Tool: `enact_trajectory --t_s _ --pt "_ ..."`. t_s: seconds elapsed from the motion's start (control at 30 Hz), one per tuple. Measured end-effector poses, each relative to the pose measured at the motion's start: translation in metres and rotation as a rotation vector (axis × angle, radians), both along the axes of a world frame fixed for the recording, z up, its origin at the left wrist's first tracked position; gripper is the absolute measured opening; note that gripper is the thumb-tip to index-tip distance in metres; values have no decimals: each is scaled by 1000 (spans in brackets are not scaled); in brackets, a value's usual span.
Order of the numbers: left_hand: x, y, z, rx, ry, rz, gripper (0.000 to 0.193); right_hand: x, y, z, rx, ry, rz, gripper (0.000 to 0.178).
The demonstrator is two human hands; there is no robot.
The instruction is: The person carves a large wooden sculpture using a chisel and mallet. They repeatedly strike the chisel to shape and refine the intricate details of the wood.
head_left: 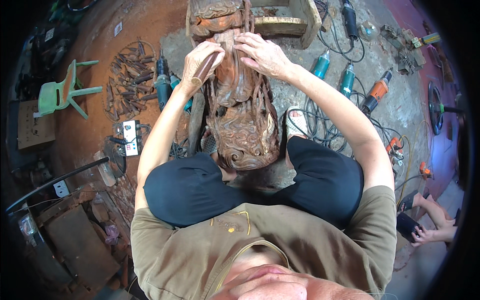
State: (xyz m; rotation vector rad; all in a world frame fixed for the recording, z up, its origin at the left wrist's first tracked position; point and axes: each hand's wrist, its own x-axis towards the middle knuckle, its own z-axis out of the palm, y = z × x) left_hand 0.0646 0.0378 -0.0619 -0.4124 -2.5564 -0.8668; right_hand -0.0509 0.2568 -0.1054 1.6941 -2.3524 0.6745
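A large reddish-brown wood carving, cut with swirling folds and curls, lies lengthwise between my knees. My left hand is wrapped round the brown wooden handle of a carving tool, whose butt end points back toward me. The tool's blade is hidden by the hand and cannot be made out. Close beside it, my right hand lies on the carving's upper part with its fingers stretched out over the wood, the fingertips near the left hand.
Many wooden-handled tools lie heaped at the left, near a green plastic chair. Teal power tools and an orange grinder with tangled cables lie at the right. A wooden frame stands behind. Another person's hand holds something dark.
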Motion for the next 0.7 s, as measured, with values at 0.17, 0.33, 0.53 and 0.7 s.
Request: enact_trajectory --t_s 0.17,0.33,0.53,0.7 --pt "19 1 4 88 -158 -109 9 -2 2 -5 -34 31 -1 42" --pt "5 1 8 203 -62 28 14 -2 0 -4 -43 20 11 42" --pt "7 7 0 56 15 2 11 0 1 -1 -24 16 1 42" --pt "25 6 0 68 -101 -69 10 -2 -1 -4 -33 16 5 41"
